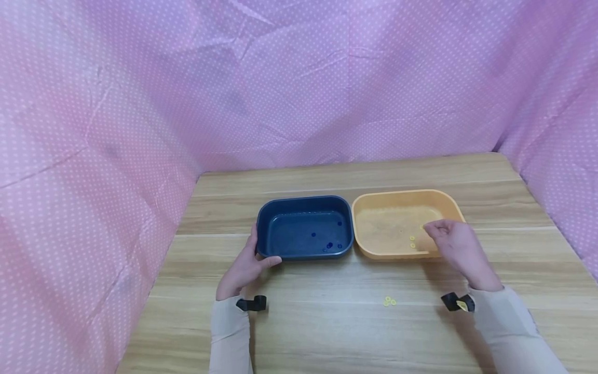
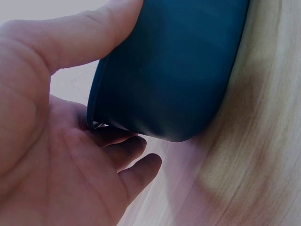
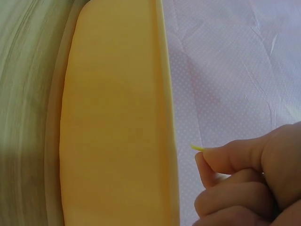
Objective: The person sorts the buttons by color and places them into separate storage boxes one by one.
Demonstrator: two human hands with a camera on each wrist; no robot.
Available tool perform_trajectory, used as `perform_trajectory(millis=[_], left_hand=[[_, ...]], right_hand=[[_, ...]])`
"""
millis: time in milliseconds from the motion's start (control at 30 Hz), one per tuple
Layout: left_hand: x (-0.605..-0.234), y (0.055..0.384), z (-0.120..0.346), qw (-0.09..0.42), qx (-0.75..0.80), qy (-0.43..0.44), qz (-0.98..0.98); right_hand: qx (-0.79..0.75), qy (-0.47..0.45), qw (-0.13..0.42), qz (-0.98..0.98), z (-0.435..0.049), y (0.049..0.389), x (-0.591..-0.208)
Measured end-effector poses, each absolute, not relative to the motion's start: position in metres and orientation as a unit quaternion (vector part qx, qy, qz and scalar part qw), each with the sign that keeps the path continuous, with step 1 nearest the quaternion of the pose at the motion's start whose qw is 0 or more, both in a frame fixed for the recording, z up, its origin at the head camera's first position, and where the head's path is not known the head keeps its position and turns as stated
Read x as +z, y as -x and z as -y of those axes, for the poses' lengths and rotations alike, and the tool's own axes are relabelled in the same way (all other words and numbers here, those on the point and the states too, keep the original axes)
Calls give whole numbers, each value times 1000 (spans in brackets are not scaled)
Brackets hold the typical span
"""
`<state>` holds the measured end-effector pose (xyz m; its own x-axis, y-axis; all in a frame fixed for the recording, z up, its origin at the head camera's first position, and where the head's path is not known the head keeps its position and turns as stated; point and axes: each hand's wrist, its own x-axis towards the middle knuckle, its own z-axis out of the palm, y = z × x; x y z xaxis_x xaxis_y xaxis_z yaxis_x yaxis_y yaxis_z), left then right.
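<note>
A dark blue plastic bin [image 1: 303, 255] stands on the table with several small dark blue rings [image 1: 329, 244] in it. My left hand [image 1: 245, 267] holds its near left corner, thumb along the front wall and fingers at the left side. In the left wrist view the thumb lies against the blue wall [image 2: 174, 70]. Over the right part of a yellow-orange bin [image 1: 388, 255], my right hand [image 1: 455, 249] pinches a small yellow ring [image 3: 197, 148] between thumb and index finger, above the rim. Two yellow rings [image 1: 412, 242] lie on that bin's floor.
Several yellow rings [image 1: 388, 301] lie together on the wooden table [image 1: 327, 337] in front of the bins. The two bins stand side by side, their rims close together. A pink dotted cloth [image 1: 299, 93] hangs behind the table and at both sides.
</note>
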<state>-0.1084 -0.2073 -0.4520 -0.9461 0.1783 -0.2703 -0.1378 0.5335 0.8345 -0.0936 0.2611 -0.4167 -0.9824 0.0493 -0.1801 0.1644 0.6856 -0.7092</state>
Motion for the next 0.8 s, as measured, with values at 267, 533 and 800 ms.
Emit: perform_trajectory(millis=[267, 533, 800], left_hand=[[-450, 107, 207, 166, 480, -9, -861], [-451, 107, 208, 166, 484, -11, -859], [-450, 108, 207, 167, 477, -10, -863]], right_hand=[[-401, -70, 55, -912, -262, 91, -415], [-399, -66, 58, -913, -264, 91, -416], [-395, -27, 64, -916, -256, 86, -418]])
